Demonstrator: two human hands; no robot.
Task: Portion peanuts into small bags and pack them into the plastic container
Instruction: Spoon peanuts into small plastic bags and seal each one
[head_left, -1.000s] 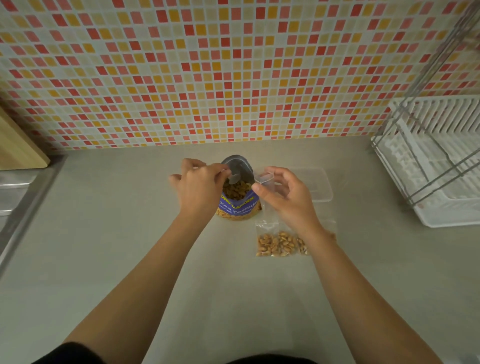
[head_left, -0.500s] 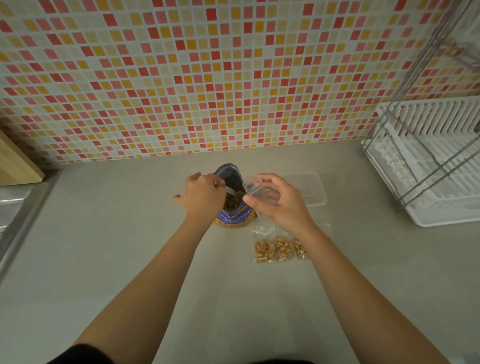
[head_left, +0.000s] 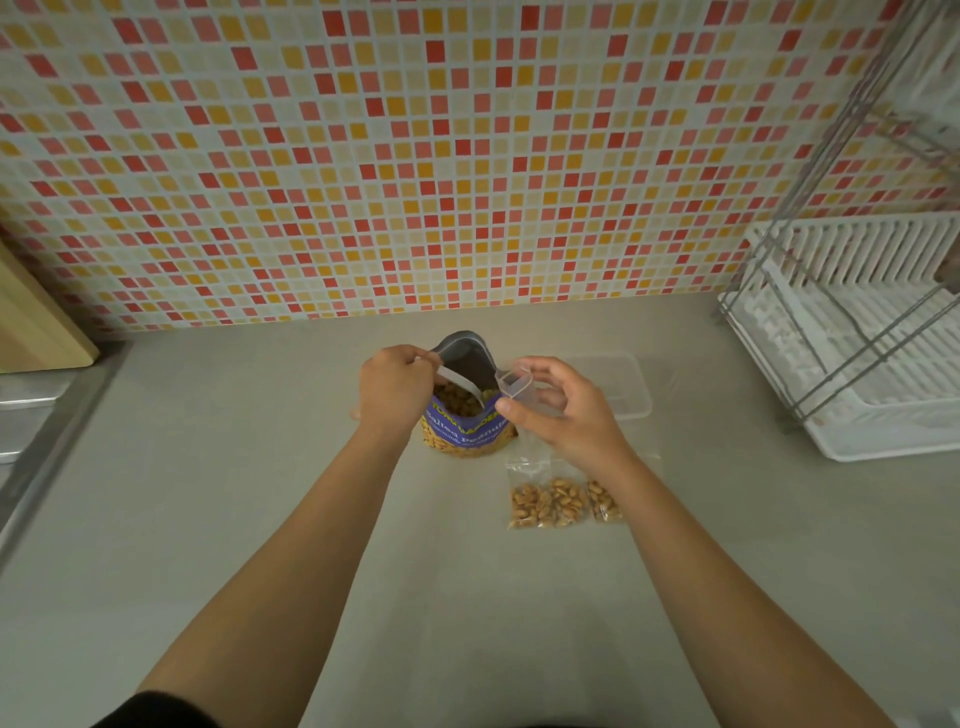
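Observation:
An open blue peanut pouch (head_left: 467, 421) stands on the counter, peanuts showing inside. My left hand (head_left: 397, 387) grips a spoon (head_left: 462, 383) whose bowl dips into the pouch. My right hand (head_left: 563, 410) pinches a small clear bag (head_left: 515, 385) open by its rim, right beside the pouch mouth. Two small bags of peanuts (head_left: 550, 503) lie flat on the counter below my right hand. The clear plastic container (head_left: 626, 389) sits behind my right hand, partly hidden.
A white dish rack (head_left: 857, 358) with a wire frame fills the right side. A wooden board (head_left: 36, 322) leans at the left wall above a steel sink edge (head_left: 31, 431). Tiled wall runs along the back.
The view has shifted slightly. My left hand has lowered the spoon deeper into the pouch. My right hand still holds the small bag open beside it.

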